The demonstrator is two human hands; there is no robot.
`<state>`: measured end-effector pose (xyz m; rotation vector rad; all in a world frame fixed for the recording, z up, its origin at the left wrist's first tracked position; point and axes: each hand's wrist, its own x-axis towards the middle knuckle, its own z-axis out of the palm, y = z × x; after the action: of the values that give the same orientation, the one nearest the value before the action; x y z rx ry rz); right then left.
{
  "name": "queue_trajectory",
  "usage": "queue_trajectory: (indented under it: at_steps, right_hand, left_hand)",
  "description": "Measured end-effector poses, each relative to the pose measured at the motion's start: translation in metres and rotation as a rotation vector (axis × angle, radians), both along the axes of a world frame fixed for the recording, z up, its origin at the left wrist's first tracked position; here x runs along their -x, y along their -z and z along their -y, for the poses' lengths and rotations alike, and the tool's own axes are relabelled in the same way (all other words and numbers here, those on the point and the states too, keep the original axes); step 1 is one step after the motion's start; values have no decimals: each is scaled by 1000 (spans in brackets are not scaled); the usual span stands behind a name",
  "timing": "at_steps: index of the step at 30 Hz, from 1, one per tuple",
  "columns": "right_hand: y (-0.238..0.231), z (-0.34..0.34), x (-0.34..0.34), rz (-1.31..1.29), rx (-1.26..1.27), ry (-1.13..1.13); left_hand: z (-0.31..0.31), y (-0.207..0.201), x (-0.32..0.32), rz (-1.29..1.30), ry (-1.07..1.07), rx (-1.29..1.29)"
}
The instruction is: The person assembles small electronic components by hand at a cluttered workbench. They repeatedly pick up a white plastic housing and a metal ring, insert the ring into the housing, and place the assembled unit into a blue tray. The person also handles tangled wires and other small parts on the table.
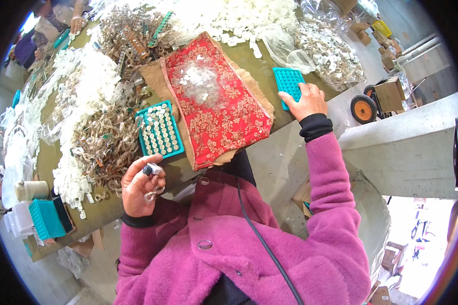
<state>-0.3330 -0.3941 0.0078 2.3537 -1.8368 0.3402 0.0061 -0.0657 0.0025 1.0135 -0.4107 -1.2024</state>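
Observation:
My left hand (140, 190) is closed on a small white-and-black piece (151, 169) with a looped, pale cord hanging from it; its exact kind is too small to make out. Just beyond that hand lies a teal tray (180, 148) filled with rows of round, pale gold pieces (160, 129). My right hand (308, 103) grips the near end of a second teal tray (288, 81), with the thumb on its top face. Small dimples or holes in rows cover this tray. Between the hands a red floral cloth pad (219, 122) lies on brown cardboard, with white bits (197, 77) scattered on it.
Heaps of beige corded pieces (104, 134) and white tags (234, 20) cover the table's left and far parts. A clear bag (331, 56) of tags lies far right. Teal baskets (47, 218) stand at the near left. Across the table a person's hand (78, 24) shows.

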Motion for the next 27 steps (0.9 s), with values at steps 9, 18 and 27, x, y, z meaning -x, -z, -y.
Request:
queue_trajectory:
  at_steps: [9, 18, 27]
  right_hand:
    - [-6, -1, 1, -39, -125, 118]
    - [39, 12, 1, -112, 87, 97]
    - [64, 40, 31, -135, 216, -78]
  left_hand:
    - [-7, -1, 0, -75, 4, 80]
    - [-6, -10, 6, -109, 35, 78]
    - [-15, -21, 4, -150, -2, 163]
